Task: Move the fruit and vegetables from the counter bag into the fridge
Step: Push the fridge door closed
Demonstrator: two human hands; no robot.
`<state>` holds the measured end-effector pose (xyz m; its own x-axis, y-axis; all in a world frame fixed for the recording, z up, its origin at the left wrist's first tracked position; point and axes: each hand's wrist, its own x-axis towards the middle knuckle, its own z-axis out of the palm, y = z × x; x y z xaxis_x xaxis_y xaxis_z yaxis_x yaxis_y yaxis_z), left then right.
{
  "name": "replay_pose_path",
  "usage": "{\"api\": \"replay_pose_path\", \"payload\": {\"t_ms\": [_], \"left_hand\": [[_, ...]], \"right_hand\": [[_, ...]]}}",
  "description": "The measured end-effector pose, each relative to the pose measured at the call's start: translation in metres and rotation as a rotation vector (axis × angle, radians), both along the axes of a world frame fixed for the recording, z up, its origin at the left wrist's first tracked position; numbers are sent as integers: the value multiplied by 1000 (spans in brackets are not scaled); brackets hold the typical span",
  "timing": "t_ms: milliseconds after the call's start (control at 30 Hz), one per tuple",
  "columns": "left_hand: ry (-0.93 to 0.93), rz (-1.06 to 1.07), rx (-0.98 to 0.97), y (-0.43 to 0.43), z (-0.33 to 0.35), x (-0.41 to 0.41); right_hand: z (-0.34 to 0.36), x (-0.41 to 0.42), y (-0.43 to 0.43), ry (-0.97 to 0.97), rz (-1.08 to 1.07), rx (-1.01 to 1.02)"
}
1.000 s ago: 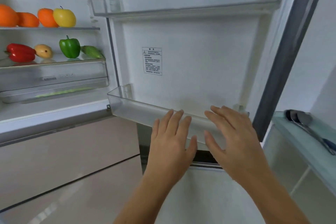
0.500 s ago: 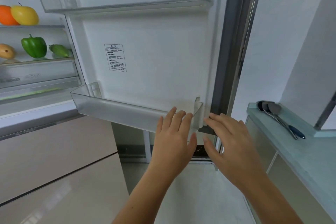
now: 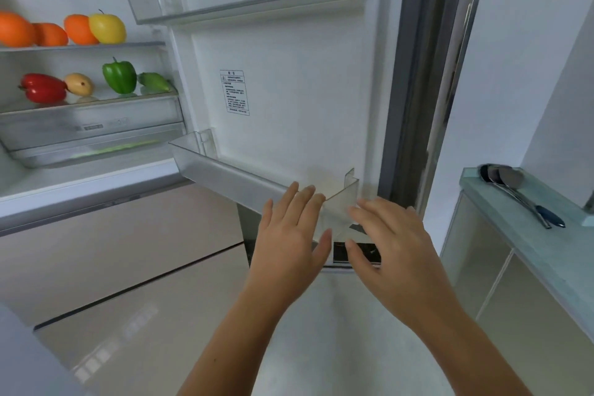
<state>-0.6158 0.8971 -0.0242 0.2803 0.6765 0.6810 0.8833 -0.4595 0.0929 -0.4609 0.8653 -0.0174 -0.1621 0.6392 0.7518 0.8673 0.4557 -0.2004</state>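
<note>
Produce is already inside the fridge: oranges and a yellow apple sit along the front edge of the upper shelf, with the apple toward its right end. A red pepper, mango, green pepper and a smaller green vegetable line the front edge of the lower shelf, the last at its right corner. No bag is in view. Both hands are empty, fingers straight and spread. The left hand has its fingertips at the front wall of the lower door bin, near the bin's right end; cannot tell if they touch. The right hand is just beside the bin's right corner, at the free edge of the door. All produce lies up and left of both hands, well apart, with the left hand nearer. Judgement: nothing is left to carry here, so the next move likely acts on the door, not the fruit.
</note>
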Motion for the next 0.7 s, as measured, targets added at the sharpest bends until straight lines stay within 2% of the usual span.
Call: {"api": "replay_pose_path", "payload": {"t_ms": [200, 400, 533, 700], "left_hand": [[-115, 9, -44, -37, -2, -42], [-127, 92, -63, -67, -3, -90], [-111, 165, -55, -88, -1, -124], [-188, 308, -161, -109, -1, -160]], "right_hand": [[-9, -42, -24, -48, 119, -29], [-3, -87, -50, -75, 293, -28], [4, -118, -63, -93, 407, -35], [9, -153, -78, -141, 479, -27]]}}
